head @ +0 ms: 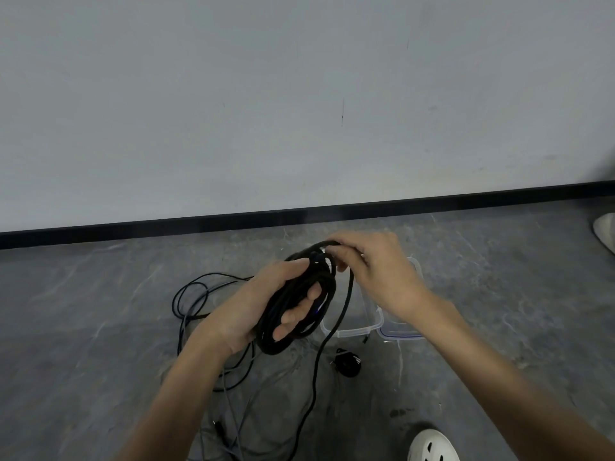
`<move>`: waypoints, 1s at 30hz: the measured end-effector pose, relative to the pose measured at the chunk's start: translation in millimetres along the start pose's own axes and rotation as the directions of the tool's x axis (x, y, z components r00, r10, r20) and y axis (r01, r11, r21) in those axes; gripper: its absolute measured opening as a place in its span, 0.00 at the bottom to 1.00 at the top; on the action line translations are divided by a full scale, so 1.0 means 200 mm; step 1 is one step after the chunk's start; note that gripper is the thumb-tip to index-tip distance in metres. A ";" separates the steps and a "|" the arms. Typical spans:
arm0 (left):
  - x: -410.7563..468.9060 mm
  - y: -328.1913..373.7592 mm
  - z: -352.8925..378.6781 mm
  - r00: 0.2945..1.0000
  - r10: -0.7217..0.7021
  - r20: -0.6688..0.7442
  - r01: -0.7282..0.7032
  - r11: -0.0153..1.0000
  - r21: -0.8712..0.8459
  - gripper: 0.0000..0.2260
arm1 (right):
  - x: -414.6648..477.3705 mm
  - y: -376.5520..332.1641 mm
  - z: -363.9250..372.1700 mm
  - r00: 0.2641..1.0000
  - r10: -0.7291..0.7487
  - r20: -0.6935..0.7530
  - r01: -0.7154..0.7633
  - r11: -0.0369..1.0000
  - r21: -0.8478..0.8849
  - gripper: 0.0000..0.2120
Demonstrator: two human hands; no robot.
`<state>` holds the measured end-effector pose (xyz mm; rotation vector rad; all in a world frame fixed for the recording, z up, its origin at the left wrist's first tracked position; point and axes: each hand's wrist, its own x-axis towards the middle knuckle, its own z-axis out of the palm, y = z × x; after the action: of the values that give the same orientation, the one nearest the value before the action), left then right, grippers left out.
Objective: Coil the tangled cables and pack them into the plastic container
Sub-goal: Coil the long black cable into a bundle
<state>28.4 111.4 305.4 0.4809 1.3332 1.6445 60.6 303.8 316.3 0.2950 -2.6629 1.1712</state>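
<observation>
Coiling by the wall, with open floor to the left

The grey floor [83,311] runs bare to the black baseboard [199,222]. One black cable coil [296,304] sits in the left hand [256,304], whose fingers curl through its loops. The right hand [376,271] pinches the top strand. One clear plastic container [359,331] lies just beyond the hands. Loose cables [193,294] lie tangled beneath, too many to count.

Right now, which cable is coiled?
The thick black cable, gripped by the left hand and pinched by the right hand; the thin black cable and the grey cable lie loose on the floor.
</observation>
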 end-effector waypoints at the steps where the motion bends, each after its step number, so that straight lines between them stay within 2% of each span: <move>1: 0.00 0.00 0.00 1.000 0.002 0.027 0.000 0.998 -0.057 0.19 | 0.00 0.00 0.00 1.000 0.001 0.020 -0.001 1.000 -0.016 0.11; 3: 0.00 0.00 0.01 0.995 0.024 0.099 -0.006 0.983 -0.184 0.20 | 0.00 0.00 0.00 0.998 0.027 0.063 -0.023 0.997 -0.067 0.15; 5: 0.00 0.00 0.01 0.987 0.060 0.151 -0.018 0.963 -0.270 0.20 | 0.00 0.00 0.01 0.992 0.047 0.115 -0.029 0.988 -0.151 0.15; 7: 0.00 0.00 0.01 0.985 0.071 0.157 -0.023 0.957 -0.289 0.21 | -0.01 -0.01 0.02 0.982 0.053 0.184 -0.011 0.974 -0.225 0.15; 9: 0.00 0.00 0.00 0.987 0.074 0.142 -0.035 0.964 -0.263 0.22 | -0.02 -0.02 0.03 0.966 0.068 0.249 -0.001 0.966 -0.257 0.20; 11: 0.00 -0.01 0.00 0.985 0.098 0.141 -0.060 0.966 -0.250 0.24 | -0.04 -0.02 0.03 0.956 0.095 0.278 -0.028 0.972 -0.235 0.23; 14: -0.01 -0.01 0.00 0.976 0.151 0.158 -0.095 0.944 -0.316 0.25 | -0.04 -0.03 0.03 0.957 0.111 0.267 -0.076 0.988 -0.136 0.22; 20: -0.01 -0.01 -0.02 0.937 0.283 0.205 -0.137 0.837 -0.530 0.17 | -0.03 -0.04 0.08 0.972 0.159 0.173 -0.160 0.987 -0.009 0.09; 24: -0.01 -0.01 -0.01 0.951 0.278 0.133 -0.169 0.832 -0.529 0.13 | -0.02 -0.04 0.08 0.970 0.200 0.137 -0.204 0.979 0.020 0.09; 30: -0.02 0.01 -0.02 0.951 0.307 -0.012 -0.267 0.804 -0.531 0.05 | -0.04 -0.04 0.12 0.921 0.292 0.258 -0.304 0.953 0.005 0.11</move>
<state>26.5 106.8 306.9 0.4155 0.7161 2.1296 67.6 282.2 304.0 0.0469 -2.9896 1.3647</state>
